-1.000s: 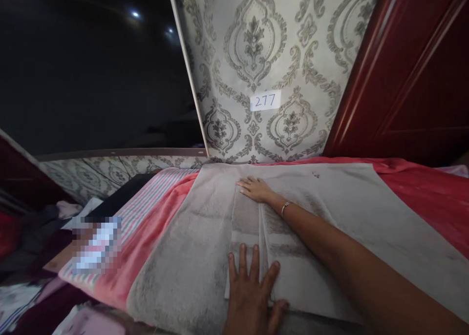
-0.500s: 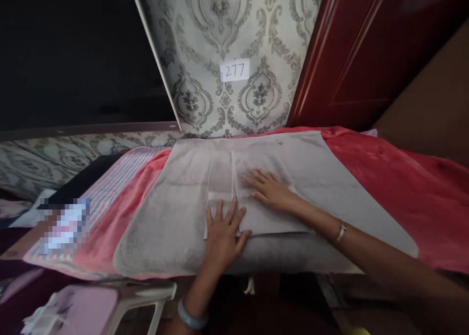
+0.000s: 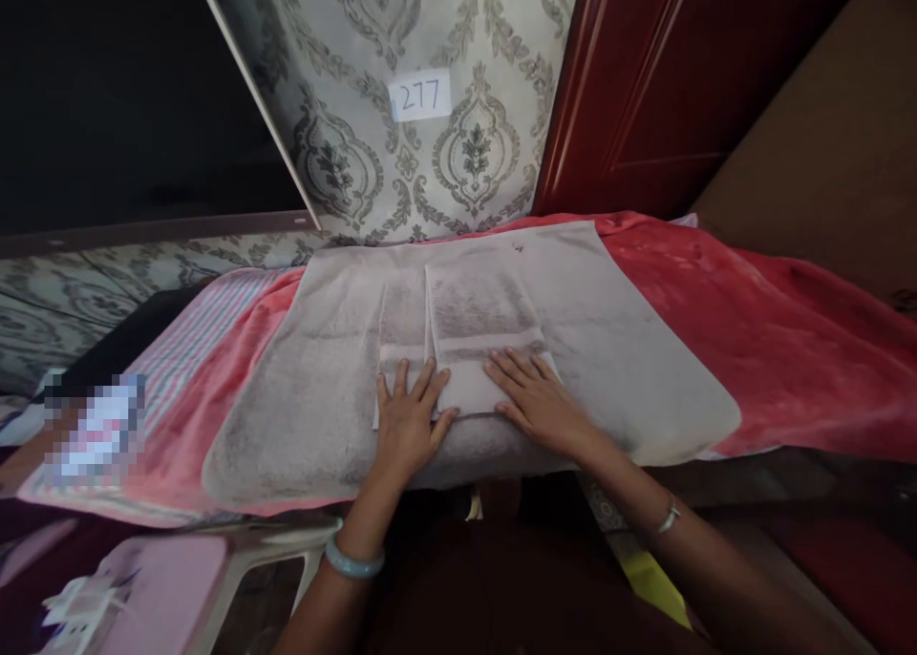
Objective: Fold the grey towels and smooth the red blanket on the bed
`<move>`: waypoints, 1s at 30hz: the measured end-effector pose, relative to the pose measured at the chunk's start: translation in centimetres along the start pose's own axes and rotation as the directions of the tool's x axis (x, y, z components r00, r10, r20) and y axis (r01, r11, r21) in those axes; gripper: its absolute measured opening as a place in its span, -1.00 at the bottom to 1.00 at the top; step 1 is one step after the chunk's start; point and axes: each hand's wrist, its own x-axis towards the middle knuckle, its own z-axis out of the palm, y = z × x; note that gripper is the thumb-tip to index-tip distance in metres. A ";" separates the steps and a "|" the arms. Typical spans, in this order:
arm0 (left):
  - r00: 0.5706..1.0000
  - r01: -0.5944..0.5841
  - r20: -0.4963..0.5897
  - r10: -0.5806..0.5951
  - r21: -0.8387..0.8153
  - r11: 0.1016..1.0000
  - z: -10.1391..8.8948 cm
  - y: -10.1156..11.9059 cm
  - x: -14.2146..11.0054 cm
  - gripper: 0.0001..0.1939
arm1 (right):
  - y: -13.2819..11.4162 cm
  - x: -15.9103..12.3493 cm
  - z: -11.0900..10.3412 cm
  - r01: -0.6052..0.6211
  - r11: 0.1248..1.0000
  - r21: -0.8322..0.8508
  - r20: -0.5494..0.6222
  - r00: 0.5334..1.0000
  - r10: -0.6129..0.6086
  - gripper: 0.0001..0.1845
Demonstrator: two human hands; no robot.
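Note:
A grey towel (image 3: 483, 302) lies folded, with a raised fold line running front to back and a pale band across its nearer part. Under it spreads a larger light-grey cloth (image 3: 308, 388) with rounded front corners. My left hand (image 3: 410, 418) rests on the near left part of the towel, palm down with fingers spread. On the towel's near right edge my right hand (image 3: 541, 402) lies flat, its fingers stretched toward the pale band. Neither hand grips anything.
A red blanket (image 3: 716, 330) covers the surface on both sides, with a striped cloth (image 3: 193, 349) at left. Behind stand a dark screen (image 3: 129, 92) and a red wooden door (image 3: 645, 82). A power strip (image 3: 78, 607) sits on a pink seat (image 3: 172, 583) at lower left.
My right hand has slid toward me, from the middle of the towel to its near edge. My left hand stays on the near left part. The whole view has shifted a little.

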 end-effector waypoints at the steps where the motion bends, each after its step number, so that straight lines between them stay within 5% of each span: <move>1: 1.000 -0.005 0.002 0.005 0.001 1.000 0.0 0.0 0.0 -0.44 | 0.2 -1.2 0.2 -0.014 1.000 0.002 -0.018 1.000 0.014 -0.32; 9: 0.999 -0.043 -0.034 0.042 -0.038 0.998 -0.2 -0.5 -0.1 -0.39 | 1.2 -4.7 1.6 -0.065 0.975 0.214 -0.224 0.968 0.114 -0.40; 14: 0.974 -0.182 -0.165 0.156 -0.157 0.971 0.3 -1.2 -0.7 -0.53 | 2.2 -4.7 2.8 0.039 0.917 0.397 -0.566 0.797 0.211 -0.48; 17: 0.948 -0.163 -0.306 0.089 -0.227 0.960 0.7 -2.4 -1.1 -0.65 | 3.0 -5.1 2.9 -0.012 0.869 0.495 -0.607 0.711 0.356 -0.53; 20: 0.910 -0.024 -0.400 -0.109 -0.315 0.949 1.0 -4.0 -1.7 -0.67 | 3.6 -5.6 2.6 -0.035 0.815 0.578 -0.547 0.725 0.419 -0.55; 24: 0.872 0.117 -0.369 -0.323 -0.483 0.868 0.8 -5.7 -2.8 -0.67 | 4.2 -6.1 2.2 0.005 0.810 0.586 -0.495 0.794 0.353 -0.50; 30: 0.934 0.102 -0.224 -0.277 -0.576 0.811 -0.2 -6.8 -3.9 -0.56 | 4.6 -6.4 3.0 0.036 0.880 0.474 -0.553 0.789 0.266 -0.45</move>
